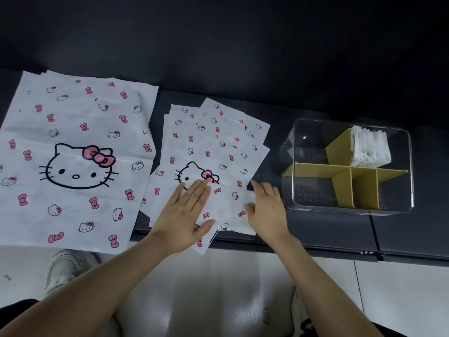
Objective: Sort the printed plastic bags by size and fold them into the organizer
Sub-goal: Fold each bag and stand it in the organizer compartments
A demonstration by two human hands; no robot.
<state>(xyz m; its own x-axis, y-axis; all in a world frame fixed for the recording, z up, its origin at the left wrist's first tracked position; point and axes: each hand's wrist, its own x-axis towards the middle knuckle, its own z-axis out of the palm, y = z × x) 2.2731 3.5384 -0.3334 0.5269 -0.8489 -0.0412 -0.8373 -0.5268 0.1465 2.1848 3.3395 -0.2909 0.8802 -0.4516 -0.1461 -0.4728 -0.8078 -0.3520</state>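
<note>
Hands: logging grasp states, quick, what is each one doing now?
Left hand: open, pressing flat on the small bag.
Right hand: open, touching that bag's edge.

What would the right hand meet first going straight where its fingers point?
The right hand likely meets the fanned stack of small white printed plastic bags; the clear plastic organizer with yellow dividers sits off to its right.

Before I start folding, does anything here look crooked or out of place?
Yes. The smaller bags in the middle are fanned at different angles, not squared up, and a near corner hangs over the front edge of the counter. The large bags on the left lie more evenly stacked.
</note>
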